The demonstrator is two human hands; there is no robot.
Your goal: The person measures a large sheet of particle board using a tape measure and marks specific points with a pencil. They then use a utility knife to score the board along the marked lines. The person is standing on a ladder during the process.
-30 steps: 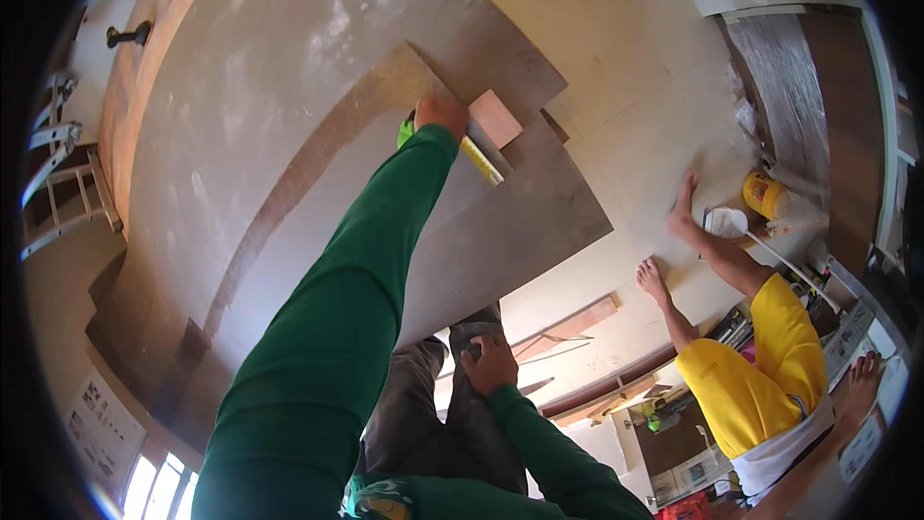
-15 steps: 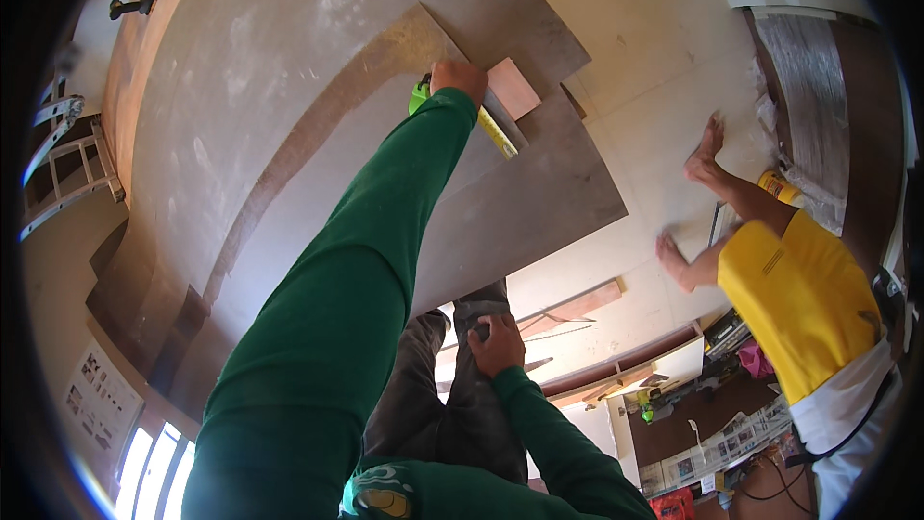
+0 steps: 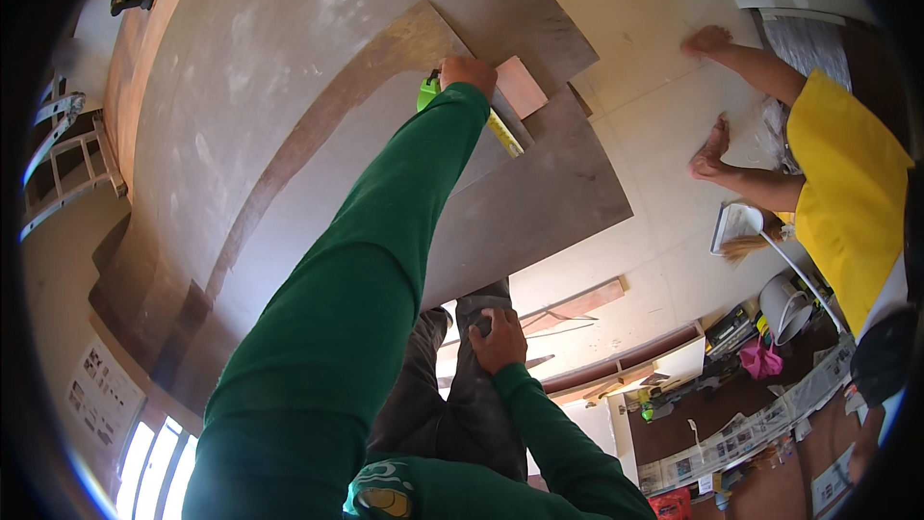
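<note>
My left hand (image 3: 469, 70) reaches far out in a green sleeve and grips a green tape measure (image 3: 426, 94). Its yellow blade (image 3: 505, 133) runs out to the right across layered grey-brown panels (image 3: 539, 193). A small pinkish board (image 3: 522, 85) lies just right of that hand. My right hand (image 3: 498, 339) rests flat on a grey trouser leg (image 3: 472, 404) with its fingers spread and nothing in it.
A person in a yellow shirt (image 3: 847, 202) at the right presses both hands (image 3: 710, 149) on a pale panel surface. A white bucket (image 3: 784, 306), a pink bag (image 3: 760, 361), tools and spread newspaper lie at the lower right. A ladder (image 3: 58, 164) stands at the left.
The view has shifted, so the panels and the person in yellow sit higher and further right. My left hand stays on the tape measure and my right hand stays on the leg.
</note>
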